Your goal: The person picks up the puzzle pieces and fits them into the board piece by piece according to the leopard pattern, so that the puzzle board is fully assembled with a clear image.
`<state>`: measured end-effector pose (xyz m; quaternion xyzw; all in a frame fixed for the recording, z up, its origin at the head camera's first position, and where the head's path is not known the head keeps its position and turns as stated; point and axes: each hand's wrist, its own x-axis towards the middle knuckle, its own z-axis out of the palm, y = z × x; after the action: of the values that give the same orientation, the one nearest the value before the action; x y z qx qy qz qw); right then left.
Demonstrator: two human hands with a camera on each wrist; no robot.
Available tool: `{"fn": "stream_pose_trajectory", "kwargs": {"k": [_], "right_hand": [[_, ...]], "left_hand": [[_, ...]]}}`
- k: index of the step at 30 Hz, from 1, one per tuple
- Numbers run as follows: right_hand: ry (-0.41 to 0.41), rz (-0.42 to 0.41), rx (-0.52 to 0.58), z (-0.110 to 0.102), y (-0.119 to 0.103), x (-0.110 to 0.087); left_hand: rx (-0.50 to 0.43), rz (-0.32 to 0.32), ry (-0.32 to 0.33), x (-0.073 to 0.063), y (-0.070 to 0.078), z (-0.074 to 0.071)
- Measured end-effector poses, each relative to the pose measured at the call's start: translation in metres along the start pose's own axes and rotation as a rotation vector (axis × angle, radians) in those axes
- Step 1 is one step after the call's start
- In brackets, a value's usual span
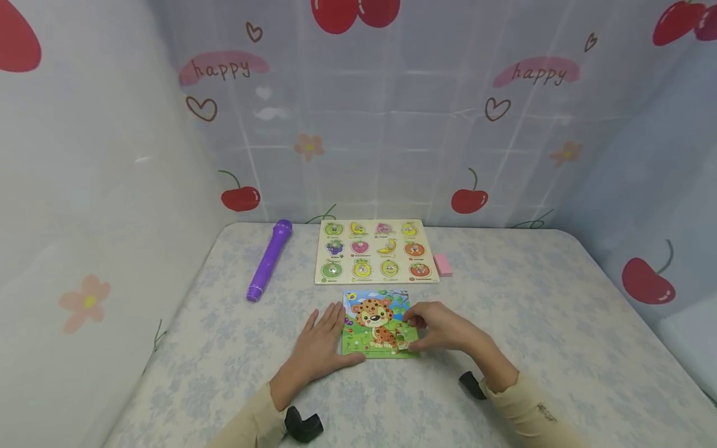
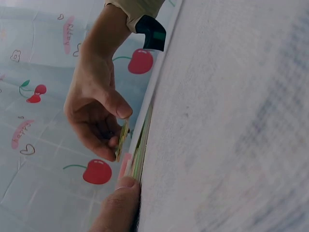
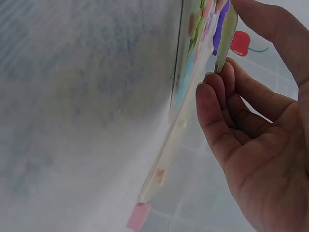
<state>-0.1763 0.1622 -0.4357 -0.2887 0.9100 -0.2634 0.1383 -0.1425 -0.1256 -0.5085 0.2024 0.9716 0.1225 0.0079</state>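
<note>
A square leopard jigsaw puzzle [image 1: 366, 339], green and blue with a cartoon cub, lies flat on the table. My left hand [image 1: 316, 348] rests at its left side with fingers extended, the thumb at the bottom edge. In the left wrist view that thumb [image 2: 118, 205] touches the puzzle's edge. Over the puzzle's right side, my right hand [image 1: 445, 330] pinches a puzzle piece [image 1: 402, 339] between thumb and fingers. The right wrist view shows this thin piece [image 3: 227, 43] edge-on, held tilted and apart from the puzzle. Its printed face is mostly hidden there.
Behind the puzzle lies a cream fruit board [image 1: 347, 239] with several fruit pictures. A pink block [image 1: 442, 265] sits at its right edge. A purple toy microphone [image 1: 270, 261] lies at the left. Printed curtains [image 1: 381, 124] enclose the patterned table [image 1: 560, 348].
</note>
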Motion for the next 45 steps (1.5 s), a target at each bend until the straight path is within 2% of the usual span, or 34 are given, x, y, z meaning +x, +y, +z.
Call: {"fn": "stream_pose_trajectory", "kwargs": {"k": [11, 25, 31, 38, 45], "right_hand": [[-0.021, 0.014, -0.032, 0.011, -0.005, 0.006], [-0.034, 0.094, -0.012, 0.016, -0.011, 0.01], [-0.018, 0.074, 0.027, 0.017, -0.008, 0.009], [0.003, 0.025, 0.023, 0.02, -0.007, 0.009], [-0.018, 0.029, 0.013, 0.021, -0.005, 0.008]], "left_hand": [[-0.005, 0.005, -0.006, -0.003, 0.005, -0.002], [-0.007, -0.007, -0.011, -0.006, 0.005, -0.005], [0.004, -0.005, -0.012, -0.005, 0.002, -0.004], [0.001, -0.006, -0.011, -0.008, 0.001, -0.004], [0.005, -0.007, -0.016, -0.008, 0.003, -0.003]]}}
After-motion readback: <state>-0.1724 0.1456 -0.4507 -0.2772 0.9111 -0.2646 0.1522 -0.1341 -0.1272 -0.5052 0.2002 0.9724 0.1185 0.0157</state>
